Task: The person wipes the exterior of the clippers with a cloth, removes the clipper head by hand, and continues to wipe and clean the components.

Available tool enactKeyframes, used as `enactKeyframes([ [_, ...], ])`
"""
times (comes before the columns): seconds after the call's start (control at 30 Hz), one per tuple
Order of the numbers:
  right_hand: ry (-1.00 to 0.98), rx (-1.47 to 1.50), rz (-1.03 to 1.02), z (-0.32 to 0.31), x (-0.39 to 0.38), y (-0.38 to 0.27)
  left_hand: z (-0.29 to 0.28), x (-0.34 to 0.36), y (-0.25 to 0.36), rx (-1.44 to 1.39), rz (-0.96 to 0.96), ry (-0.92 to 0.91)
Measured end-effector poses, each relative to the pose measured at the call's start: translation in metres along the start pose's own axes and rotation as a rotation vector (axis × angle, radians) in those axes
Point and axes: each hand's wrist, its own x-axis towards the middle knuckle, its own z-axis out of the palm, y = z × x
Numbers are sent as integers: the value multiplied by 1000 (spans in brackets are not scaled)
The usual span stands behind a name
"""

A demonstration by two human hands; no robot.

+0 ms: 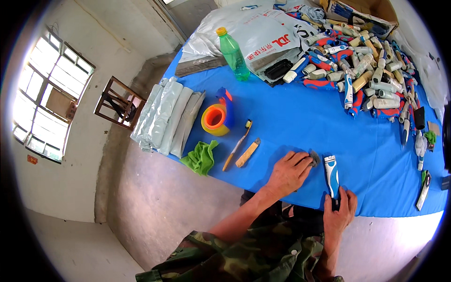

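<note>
Under the fingertips of my left hand, a small grey wad, perhaps steel wool or a scrap of cloth, is gripped against the blue tabletop. My right hand pinches the dark lower end of a white and blue handle that looks like an electric toothbrush body. This handle lies near the table's front edge, its top pointing away from me. Left of my left hand lie a tan-handled scraper or knife and a toothbrush. A crumpled green cloth rests at the edge beyond them.
A blue and yellow tape dispenser and rolled grey plastic bags sit at the left. Behind stand a green bottle and a big white plastic bag. Many similar handles are heaped at the far right, before a cardboard box.
</note>
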Motion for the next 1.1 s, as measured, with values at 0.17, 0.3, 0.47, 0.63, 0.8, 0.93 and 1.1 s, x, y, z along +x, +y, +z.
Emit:
enactKeyframes([
  [0.17,-8,-9,7,-1,0,-1,0,0,0,9,8,-4],
  [0.3,7,-13,2,0,0,-2,0,1,0,1,10,-1],
  [0.47,12,7,12,0,2,-5,-2,1,1,5,3,2],
  [0.63,12,-1,-6,1,1,-1,-2,1,2,-2,2,-5],
  [0.8,29,11,4,2,1,-2,-1,2,1,-5,6,10],
  [0.93,40,25,-3,3,1,-2,-2,1,1,-12,-1,17],
  [1.1,43,22,-18,3,2,-1,1,0,-1,-17,-16,18],
])
